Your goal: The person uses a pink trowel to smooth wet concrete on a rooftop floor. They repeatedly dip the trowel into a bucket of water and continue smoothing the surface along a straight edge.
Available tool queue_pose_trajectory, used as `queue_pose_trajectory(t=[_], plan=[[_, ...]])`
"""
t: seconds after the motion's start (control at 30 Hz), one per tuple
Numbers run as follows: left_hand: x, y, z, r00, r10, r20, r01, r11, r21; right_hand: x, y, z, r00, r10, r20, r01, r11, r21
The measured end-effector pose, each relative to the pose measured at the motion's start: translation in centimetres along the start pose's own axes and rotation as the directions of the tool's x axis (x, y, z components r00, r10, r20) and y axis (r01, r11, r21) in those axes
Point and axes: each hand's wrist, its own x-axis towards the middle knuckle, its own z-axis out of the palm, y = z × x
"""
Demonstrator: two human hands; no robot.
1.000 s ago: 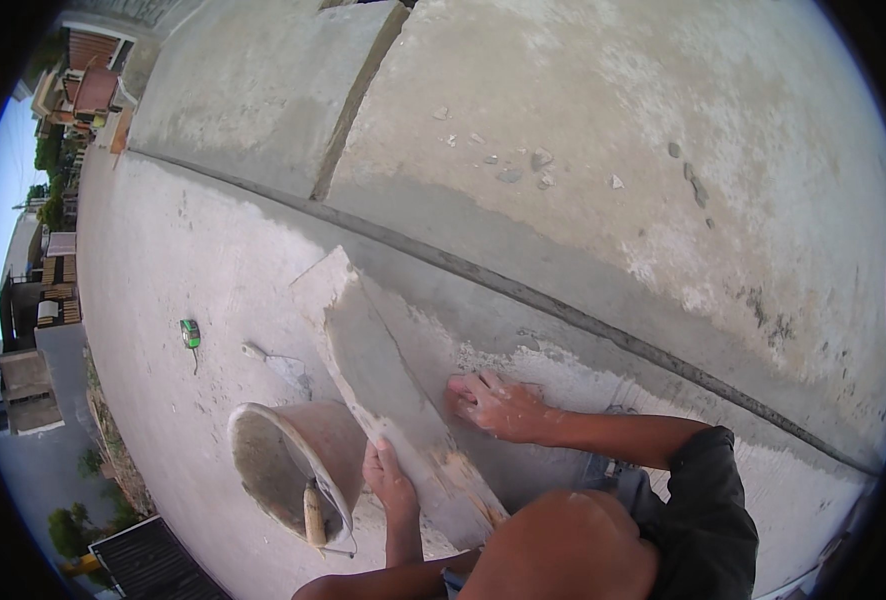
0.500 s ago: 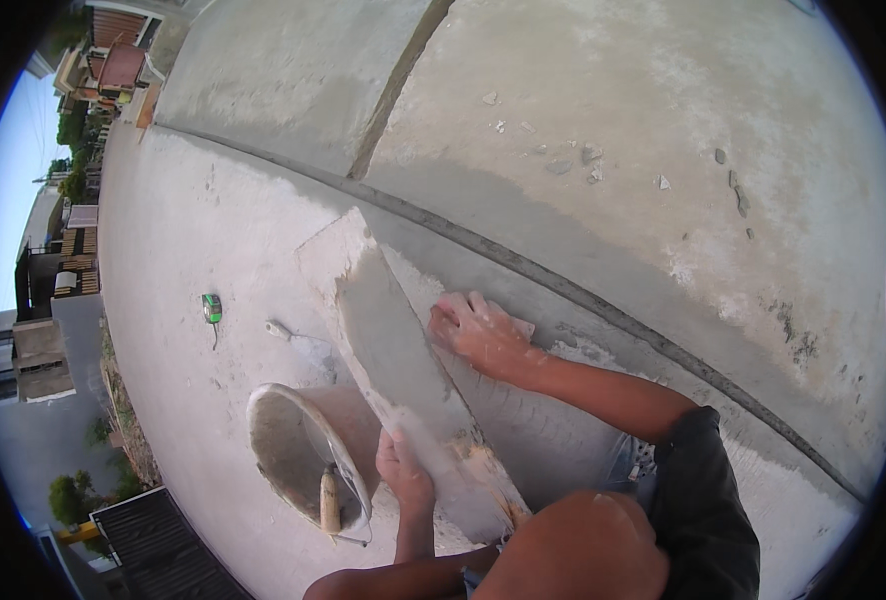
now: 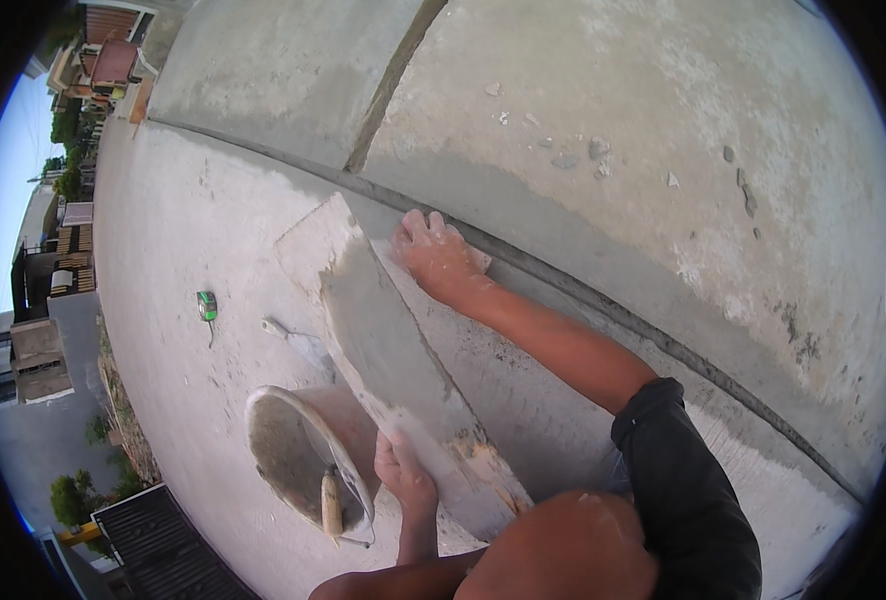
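My left hand (image 3: pixel 406 468) grips the left edge of a long cement-smeared board (image 3: pixel 378 335), slanting beside my bare knee (image 3: pixel 553 550). My right hand (image 3: pixel 437 254) has its fingers bent over a small flat pale block (image 3: pixel 479 260), held against the concrete just short of a long dark groove (image 3: pixel 595 306). A plaster-caked bucket (image 3: pixel 293 450) stands left of my left hand, with a worn handle (image 3: pixel 331 500) sticking out of it. A trowel (image 3: pixel 307 346) lies flat above the bucket; what is under the board is hidden.
A green tape measure (image 3: pixel 206 305) lies on the pale concrete at left. Across the groove are slabs (image 3: pixel 643 90) split by a crack, with scattered chips (image 3: pixel 598 149). Buildings (image 3: pixel 38 355), greenery and a dark corrugated panel (image 3: pixel 158 545) line the far left edge.
My right hand has slid forward and to the left along the board's right side, toward the groove, with the block in it. My left hand still grips the board. The view has shifted slightly.
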Motion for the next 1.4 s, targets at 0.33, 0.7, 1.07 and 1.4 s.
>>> queue_pose_trajectory(t=[0.33, 0.7, 1.07, 1.4], plan=[[-0.8, 0.0, -1.3, 0.999, 0.047, -0.021, -0.047, 0.999, -0.008, -12.8, -4.2, -8.5, 0.875, -0.109, 0.472, -0.13, 0.885, 0.447], [-3.4, -1.1, -1.4, 1.0, 0.014, -0.005, -0.014, 0.997, -0.077, 1.8, 7.2, -9.2, 0.915, 0.218, 0.339, -0.377, 0.762, 0.527], [-4.6, -0.1, -1.5, 1.0, -0.022, -0.014, 0.021, 0.999, -0.046, 1.8, 8.5, -6.9, 0.86, 0.246, 0.447, -0.419, 0.841, 0.343], [-4.9, 0.1, -1.5, 0.997, -0.069, 0.023, 0.07, 0.997, -0.036, 1.3, 8.9, -5.5, 0.886, 0.255, 0.387, -0.397, 0.847, 0.353]])
